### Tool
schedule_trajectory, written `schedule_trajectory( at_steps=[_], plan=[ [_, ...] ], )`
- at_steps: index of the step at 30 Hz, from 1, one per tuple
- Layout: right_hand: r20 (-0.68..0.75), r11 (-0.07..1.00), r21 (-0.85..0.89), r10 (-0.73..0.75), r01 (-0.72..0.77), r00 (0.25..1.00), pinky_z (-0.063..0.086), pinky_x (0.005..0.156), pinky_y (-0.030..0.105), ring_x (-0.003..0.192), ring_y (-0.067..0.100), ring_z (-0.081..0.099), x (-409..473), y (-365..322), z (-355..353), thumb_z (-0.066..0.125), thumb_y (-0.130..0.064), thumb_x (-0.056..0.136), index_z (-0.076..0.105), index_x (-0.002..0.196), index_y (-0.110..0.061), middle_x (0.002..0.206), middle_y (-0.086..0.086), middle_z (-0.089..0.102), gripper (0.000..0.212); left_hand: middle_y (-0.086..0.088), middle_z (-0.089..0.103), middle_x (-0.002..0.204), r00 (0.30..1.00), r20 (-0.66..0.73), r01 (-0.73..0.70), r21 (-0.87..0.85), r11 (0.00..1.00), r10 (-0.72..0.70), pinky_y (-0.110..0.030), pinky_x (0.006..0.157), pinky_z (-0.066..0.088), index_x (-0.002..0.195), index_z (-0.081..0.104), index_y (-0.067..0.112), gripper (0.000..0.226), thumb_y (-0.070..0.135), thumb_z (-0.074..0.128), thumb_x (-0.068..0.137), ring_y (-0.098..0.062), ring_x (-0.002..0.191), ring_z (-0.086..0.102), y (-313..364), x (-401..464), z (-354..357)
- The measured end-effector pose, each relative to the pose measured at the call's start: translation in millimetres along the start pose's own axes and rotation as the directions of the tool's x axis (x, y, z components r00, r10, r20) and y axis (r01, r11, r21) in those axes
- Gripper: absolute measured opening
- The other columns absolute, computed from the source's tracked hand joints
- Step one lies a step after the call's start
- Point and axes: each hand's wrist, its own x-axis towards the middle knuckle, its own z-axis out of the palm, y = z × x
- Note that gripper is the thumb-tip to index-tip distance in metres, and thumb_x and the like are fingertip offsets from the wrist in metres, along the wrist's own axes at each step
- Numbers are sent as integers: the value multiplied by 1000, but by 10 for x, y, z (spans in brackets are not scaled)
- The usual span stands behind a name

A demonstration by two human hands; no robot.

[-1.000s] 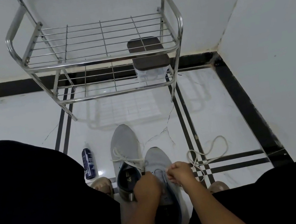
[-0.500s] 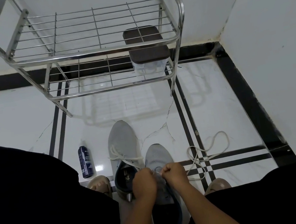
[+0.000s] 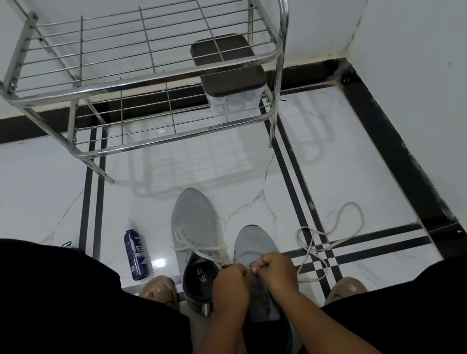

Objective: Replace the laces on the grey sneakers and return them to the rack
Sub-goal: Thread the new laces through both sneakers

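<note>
Two grey sneakers lie on the white floor between my knees. The left sneaker has a white lace loosely tied across it. Over the tongue of the right sneaker, my left hand and my right hand are curled close together, each pinching a bit of white lace. Most of that lace is hidden under my fingers. A loose white lace lies on the floor to the right. The steel two-tier rack stands against the wall ahead.
A dark blue spray bottle lies left of the sneakers. A clear box with a brown lid sits on the rack's lower shelf at the right. My sandalled feet flank the shoes. A wall corner closes in at right.
My two hands have drawn closer together over the right sneaker's tongue. The view has tipped slightly, so the rack sits higher in the frame.
</note>
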Motion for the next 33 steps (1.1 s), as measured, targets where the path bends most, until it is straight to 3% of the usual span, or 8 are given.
schedule_trajectory(
  at_steps=[3,8,13,18,22,25,29,33],
  plan=[
    [-21,999,-15,-32,31,999,46,72,24,84,13,61,-24,0,-1,68,-20,82,61,63,-28,88,-8,66,22,-11,69,94,1000,6,-26,11,1000,26,-31,69,39,86,67,11,24,23,47,92,-26,93,63,0,-6,-30],
    [36,991,-83,-98,101,994,42,70,22,82,11,56,-23,14,-24,65,-16,85,48,53,-35,72,-16,50,40,-8,70,88,1000,1,-5,-80,997,6,-29,67,42,80,69,15,22,25,52,90,-22,85,64,-45,-15,-26],
    [-122,998,3,-59,60,991,47,73,25,88,15,60,-60,41,33,66,-20,85,67,68,-27,93,-7,62,19,-7,70,86,999,7,-35,-108,994,36,-30,70,45,83,70,16,27,32,51,93,-22,84,64,-37,-16,-28],
    [60,989,-44,-141,144,988,44,68,22,84,17,60,-17,16,24,59,-10,84,53,55,-31,91,-4,59,36,-7,71,95,1000,-20,4,-94,996,-6,-31,73,45,91,73,16,21,24,54,90,-23,92,64,-69,-32,-21],
    [28,985,-138,-104,106,994,52,74,37,82,20,58,-37,18,78,56,-17,84,60,73,-18,98,2,52,12,-4,72,93,999,-29,35,-161,986,-40,-33,74,50,87,73,17,18,25,56,87,-22,88,66,-66,-27,-1],
    [10,985,-143,-101,101,995,52,75,37,84,21,59,-31,36,74,57,-21,86,61,72,-16,98,1,53,16,-4,72,93,999,-21,36,-164,986,-40,-32,75,50,87,73,18,18,25,57,87,-22,88,66,-62,-23,6],
    [-31,999,-9,-53,53,998,51,78,32,87,17,60,-28,51,2,70,-20,81,55,56,-30,94,-4,60,31,-5,72,95,1000,-15,6,-165,986,-8,-30,75,49,90,73,17,19,27,57,89,-22,90,65,-68,-12,21],
    [41,986,160,28,-34,999,51,78,26,85,14,64,0,78,-2,77,-14,75,63,56,-28,85,-6,69,28,-5,72,95,1000,-10,-18,-149,989,17,-31,76,49,91,73,18,18,25,56,89,-21,89,65,-91,-3,18]
  ],
)
